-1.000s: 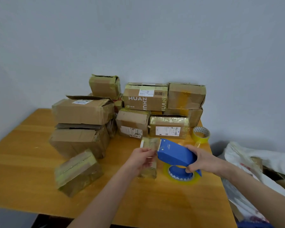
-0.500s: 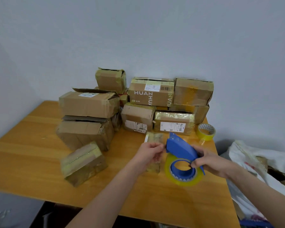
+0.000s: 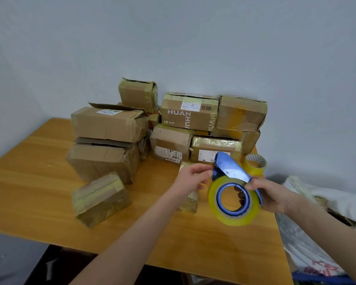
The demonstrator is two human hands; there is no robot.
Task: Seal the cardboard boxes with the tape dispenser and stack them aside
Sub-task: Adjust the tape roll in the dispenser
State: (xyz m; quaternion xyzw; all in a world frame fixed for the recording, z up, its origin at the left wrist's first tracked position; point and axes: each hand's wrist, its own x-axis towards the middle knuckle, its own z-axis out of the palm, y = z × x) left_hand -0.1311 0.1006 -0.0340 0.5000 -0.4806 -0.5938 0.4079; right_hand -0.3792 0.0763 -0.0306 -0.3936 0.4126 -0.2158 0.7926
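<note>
The right hand (image 3: pixel 275 195) grips the blue dispenser (image 3: pixel 231 171) from behind, fingers hooked through the core of its yellow roll (image 3: pixel 214 202), holding it off the table (image 3: pixel 29 182) with the nose tipped up, probably so the tape end can be reached. The left hand (image 3: pixel 193 178), fingers curled, pinches at the dispenser's nose, likely after that end, though the clear tape itself cannot be made out. Just beneath the left hand lies a small box (image 3: pixel 190 201), seemingly kept within reach as the next to seal. Beyond it, a taped box (image 3: pixel 100 199) lies at 9 o'clock, the stack (image 3: pixel 185 118) stands at 12, and a spare roll (image 3: pixel 255 164) waits at 1.
</note>
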